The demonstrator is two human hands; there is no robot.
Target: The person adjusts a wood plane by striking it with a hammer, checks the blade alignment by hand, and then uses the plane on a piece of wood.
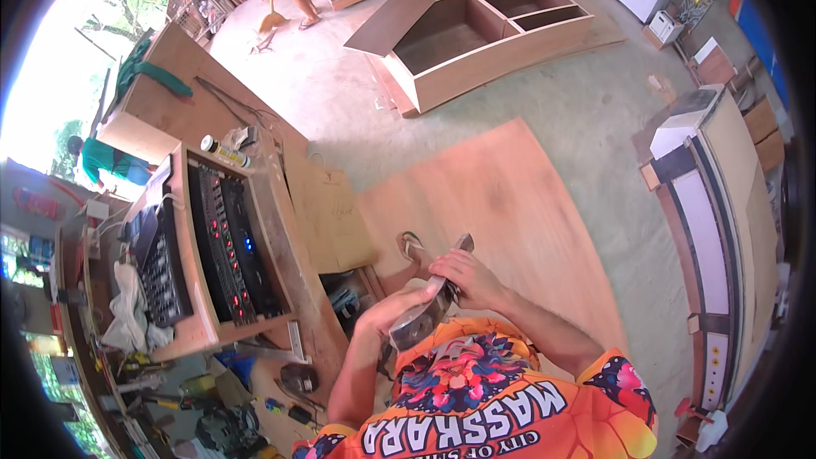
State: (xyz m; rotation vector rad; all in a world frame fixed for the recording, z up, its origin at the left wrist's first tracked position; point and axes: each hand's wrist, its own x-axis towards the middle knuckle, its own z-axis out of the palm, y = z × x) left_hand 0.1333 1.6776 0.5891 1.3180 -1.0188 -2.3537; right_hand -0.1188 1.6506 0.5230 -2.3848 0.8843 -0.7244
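Close in front of my body, both hands hold a long grey metal tool that looks like a hand plane. My left hand is closed on its near, broader part. Further along, my right hand wraps over it near the narrow far end, fingers across the top. The grip hides much of its middle. Below the tool, a large flat plywood sheet lies on the floor, and my sandalled foot shows at its left side.
An open wooden cabinet frame lies ahead on the concrete floor. At left stands a bench with rack audio equipment and a mixer. A cardboard box is beside it. A long cabinet borders the right. A person with a broom stands far off.
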